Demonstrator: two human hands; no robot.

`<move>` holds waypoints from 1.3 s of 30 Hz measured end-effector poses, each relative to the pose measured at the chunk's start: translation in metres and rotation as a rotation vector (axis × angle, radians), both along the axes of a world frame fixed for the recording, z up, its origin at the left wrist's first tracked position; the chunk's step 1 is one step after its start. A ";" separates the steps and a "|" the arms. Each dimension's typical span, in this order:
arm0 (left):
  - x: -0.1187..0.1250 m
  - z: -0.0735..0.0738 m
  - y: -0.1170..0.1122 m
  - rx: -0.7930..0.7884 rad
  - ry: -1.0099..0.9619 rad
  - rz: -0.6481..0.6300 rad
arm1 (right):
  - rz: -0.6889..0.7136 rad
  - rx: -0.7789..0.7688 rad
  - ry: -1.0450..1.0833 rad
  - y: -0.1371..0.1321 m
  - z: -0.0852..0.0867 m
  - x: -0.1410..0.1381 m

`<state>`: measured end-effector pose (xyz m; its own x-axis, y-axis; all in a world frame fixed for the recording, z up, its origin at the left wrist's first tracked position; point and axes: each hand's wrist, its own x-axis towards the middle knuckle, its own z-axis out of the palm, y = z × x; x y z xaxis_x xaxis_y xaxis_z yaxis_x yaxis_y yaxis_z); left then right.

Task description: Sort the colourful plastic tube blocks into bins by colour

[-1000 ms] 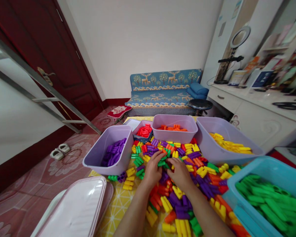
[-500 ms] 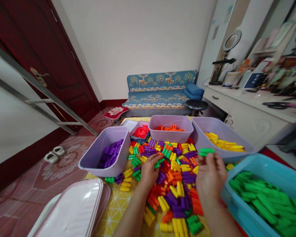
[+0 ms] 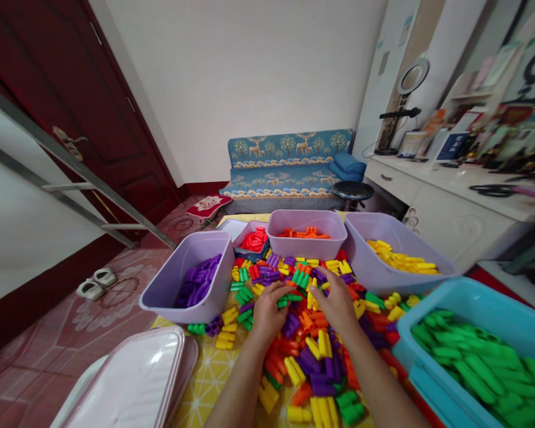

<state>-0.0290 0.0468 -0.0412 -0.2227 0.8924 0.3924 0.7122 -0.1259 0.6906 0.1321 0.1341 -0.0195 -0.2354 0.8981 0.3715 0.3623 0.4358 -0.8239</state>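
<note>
The worktop is covered by a yellow patterned cloth, strewn with loose plastic tube blocks in mixed colours. Three lilac tubs stand along its far side, and a turquoise tub sits at its right corner.

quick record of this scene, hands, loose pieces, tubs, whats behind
left hand: curled, nearest green plastic pegs
right hand: curled, nearest yellow plastic pegs
loose pieces: mixed-colour pegs on a yellow patterned tablecloth
tubs: lilac tubs of purple, orange and yellow pegs; blue tub of green pegs
behind: blue deer-print sofa
</note>
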 end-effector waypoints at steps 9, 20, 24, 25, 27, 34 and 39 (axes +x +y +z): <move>0.003 0.002 -0.001 -0.083 0.067 0.063 | 0.168 0.066 -0.512 -0.014 -0.007 -0.009; 0.002 0.004 -0.001 -0.065 0.068 0.056 | 0.153 -0.158 -0.372 -0.001 0.011 0.018; 0.002 0.005 -0.001 -0.081 0.081 0.049 | -0.030 -0.223 0.332 0.009 0.031 0.025; 0.002 0.005 -0.001 -0.081 0.081 0.048 | -0.116 -0.212 0.579 0.010 0.036 0.025; 0.002 0.005 -0.001 -0.078 0.080 0.050 | -0.224 -0.193 0.982 0.012 0.043 0.023; 0.002 0.005 -0.001 -0.054 0.057 0.056 | -0.054 -0.187 0.475 0.019 0.008 -0.002; 0.003 0.003 0.000 -0.037 0.028 0.097 | 0.204 0.159 -0.300 0.025 -0.016 -0.023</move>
<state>-0.0264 0.0465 -0.0382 -0.2980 0.8811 0.3672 0.7391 -0.0305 0.6729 0.1094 0.1595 -0.0355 -0.5223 0.7587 0.3893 0.4697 0.6370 -0.6112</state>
